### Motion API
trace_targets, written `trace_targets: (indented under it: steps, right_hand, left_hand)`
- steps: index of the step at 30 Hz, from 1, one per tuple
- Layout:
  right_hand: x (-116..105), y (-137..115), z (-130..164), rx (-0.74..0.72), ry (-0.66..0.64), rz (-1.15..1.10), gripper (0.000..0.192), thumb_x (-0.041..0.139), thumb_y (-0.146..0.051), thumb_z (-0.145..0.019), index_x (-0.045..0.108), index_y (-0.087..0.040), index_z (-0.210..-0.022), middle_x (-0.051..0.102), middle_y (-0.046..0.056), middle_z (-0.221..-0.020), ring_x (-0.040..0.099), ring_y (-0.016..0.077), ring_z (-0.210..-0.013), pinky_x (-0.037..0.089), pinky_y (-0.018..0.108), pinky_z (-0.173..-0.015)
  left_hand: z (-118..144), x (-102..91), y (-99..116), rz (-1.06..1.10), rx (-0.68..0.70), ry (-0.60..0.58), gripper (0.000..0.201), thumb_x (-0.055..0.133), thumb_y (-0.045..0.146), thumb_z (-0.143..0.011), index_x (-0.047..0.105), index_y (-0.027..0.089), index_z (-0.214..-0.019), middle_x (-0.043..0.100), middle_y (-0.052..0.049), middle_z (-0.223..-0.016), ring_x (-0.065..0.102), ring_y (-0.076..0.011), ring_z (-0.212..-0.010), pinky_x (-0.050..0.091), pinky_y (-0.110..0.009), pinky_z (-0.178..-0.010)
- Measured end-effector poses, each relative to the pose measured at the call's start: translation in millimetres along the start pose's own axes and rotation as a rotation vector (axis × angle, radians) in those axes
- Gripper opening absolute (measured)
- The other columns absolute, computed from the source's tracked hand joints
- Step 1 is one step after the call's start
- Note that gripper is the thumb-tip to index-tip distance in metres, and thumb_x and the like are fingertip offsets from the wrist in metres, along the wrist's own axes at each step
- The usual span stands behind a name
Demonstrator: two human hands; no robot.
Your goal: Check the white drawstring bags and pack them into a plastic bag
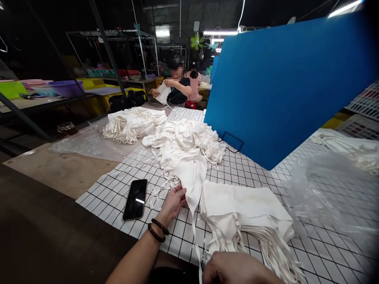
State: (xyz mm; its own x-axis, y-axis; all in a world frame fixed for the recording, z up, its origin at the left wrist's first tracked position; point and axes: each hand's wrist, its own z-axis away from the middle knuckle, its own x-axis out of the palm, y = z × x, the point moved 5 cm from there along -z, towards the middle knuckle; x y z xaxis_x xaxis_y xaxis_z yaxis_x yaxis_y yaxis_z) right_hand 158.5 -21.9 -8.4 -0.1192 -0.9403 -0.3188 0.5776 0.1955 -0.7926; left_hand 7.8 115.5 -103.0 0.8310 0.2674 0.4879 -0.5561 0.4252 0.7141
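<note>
The person's left hand (173,202) pinches the edge of a white cloth bag (191,177) trailing from the loose heap (185,144), just right of the phone (135,199). The right hand (237,268), nearest the camera, looks closed on the bag's strap (196,246). A hard pull could drag tangled straps and topple the folded stack (245,209), right of the bag.

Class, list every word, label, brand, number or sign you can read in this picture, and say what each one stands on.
None can be read.
Phone: dark screen with only a glare streak, no text.
White cloth bags: plain, no print visible.
Blue board: blank.
Distant shelves: any labels are too small and blurred to read.
</note>
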Motion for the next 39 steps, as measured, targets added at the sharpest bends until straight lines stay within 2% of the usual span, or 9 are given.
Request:
trace_targets:
  steps: [5, 8, 12, 19, 22, 26, 30, 34, 39]
  right_hand:
    - [-97.9, 18.5, -15.5, 0.236, 0.704, 0.228, 0.025, 0.044, -0.027, -0.087, 0.060, -0.020, -0.106, 0.066, 0.004, -0.091, 0.060, 0.0155, -0.079, 0.041, 0.023, -0.066]
    - [-165.5, 26.1, -52.0, 0.355, 0.927, 0.444, 0.034, 0.039, -0.019, -0.090, 0.049, -0.014, -0.121, 0.059, 0.013, -0.114, 0.058, 0.0207, -0.099, 0.044, 0.028, -0.079]
    - [-224.1, 19.8, -119.1, 0.332, 0.927, 0.612, 0.057, 0.040, -0.002, -0.082, 0.035, -0.018, -0.136, 0.038, 0.016, -0.140, 0.051, 0.0249, -0.114, 0.042, 0.033, -0.087]
    - [-262.8, -6.6, -149.5, 0.258, 0.911, 0.688, 0.027, 0.038, -0.005, -0.086, 0.058, -0.015, -0.101, 0.060, 0.012, -0.104, 0.061, 0.0211, -0.090, 0.046, 0.031, -0.077]
    - [-262.5, -16.2, -92.4, 0.175, 1.056, 0.645, 0.028, 0.031, -0.011, -0.092, 0.055, -0.016, -0.107, 0.058, 0.011, -0.112, 0.058, 0.0173, -0.099, 0.046, 0.028, -0.085]
    - [-228.1, 4.7, 44.9, -0.125, 1.388, 0.314, 0.016, 0.050, -0.028, -0.087, 0.055, -0.020, -0.101, 0.061, 0.006, -0.104, 0.060, 0.0175, -0.093, 0.051, 0.028, -0.082]
    - [-162.1, 78.8, 142.9, 0.091, 1.317, 0.048, 0.023, 0.054, -0.036, -0.085, 0.057, -0.022, -0.102, 0.062, 0.008, -0.108, 0.060, 0.0217, -0.099, 0.052, 0.030, -0.082]
    - [-103.0, 128.5, 158.9, 0.410, 0.992, 0.017, 0.024, 0.048, -0.027, -0.083, 0.060, -0.023, -0.104, 0.062, 0.007, -0.111, 0.061, 0.0219, -0.097, 0.052, 0.034, -0.081]
    - [-112.8, 107.5, 130.1, 0.352, 1.119, 0.134, 0.027, 0.038, -0.021, -0.086, 0.059, -0.024, -0.103, 0.061, 0.006, -0.113, 0.060, 0.0185, -0.093, 0.049, 0.033, -0.082]
  left_hand:
    - [3.8, -3.9, 5.2, -0.107, 0.051, -0.013, 0.046, 0.065, 0.014, -0.077, 0.046, 0.015, -0.120, 0.062, -0.001, -0.075, 0.060, -0.0119, -0.053, 0.051, -0.023, -0.046]
    - [4.2, -4.5, 3.0, -0.174, 0.052, -0.035, 0.052, 0.065, 0.016, -0.077, 0.044, 0.016, -0.124, 0.060, 0.001, -0.074, 0.058, -0.0104, -0.052, 0.052, -0.024, -0.049]
    - [3.5, -5.8, -3.3, -0.162, 0.043, -0.030, 0.056, 0.068, 0.019, -0.074, 0.043, 0.014, -0.124, 0.058, 0.002, -0.071, 0.057, -0.0103, -0.052, 0.053, -0.026, -0.052]
    - [4.0, -6.2, -8.1, -0.166, -0.012, -0.053, 0.045, 0.058, 0.038, -0.083, 0.047, 0.015, -0.120, 0.064, -0.005, -0.088, 0.061, -0.0112, -0.052, 0.055, -0.029, -0.055]
    - [2.1, -4.3, -3.5, -0.191, -0.019, -0.096, 0.048, 0.056, 0.046, -0.083, 0.047, 0.017, -0.120, 0.064, -0.008, -0.096, 0.062, -0.0127, -0.052, 0.055, -0.030, -0.053]
    - [-4.9, 1.6, -0.6, -0.298, -0.012, -0.148, 0.059, 0.056, 0.056, -0.080, 0.044, 0.018, -0.123, 0.062, -0.011, -0.102, 0.060, -0.0112, -0.049, 0.048, -0.024, -0.042]
    - [-14.2, 8.1, -5.0, -0.470, 0.025, -0.153, 0.066, 0.058, 0.057, -0.077, 0.040, 0.018, -0.126, 0.060, -0.011, -0.104, 0.054, -0.0078, -0.045, 0.036, -0.018, -0.032]
    - [-16.0, 15.4, -12.3, -0.549, 0.050, -0.190, 0.066, 0.056, 0.053, -0.079, 0.037, 0.016, -0.130, 0.058, -0.009, -0.099, 0.054, -0.0088, -0.051, 0.037, -0.018, -0.033]
    - [7.6, 28.9, 14.4, -0.802, 0.455, -0.047, 0.047, 0.050, 0.044, -0.086, 0.046, 0.019, -0.126, 0.051, -0.012, -0.121, 0.056, -0.0129, -0.075, 0.049, -0.025, -0.059]
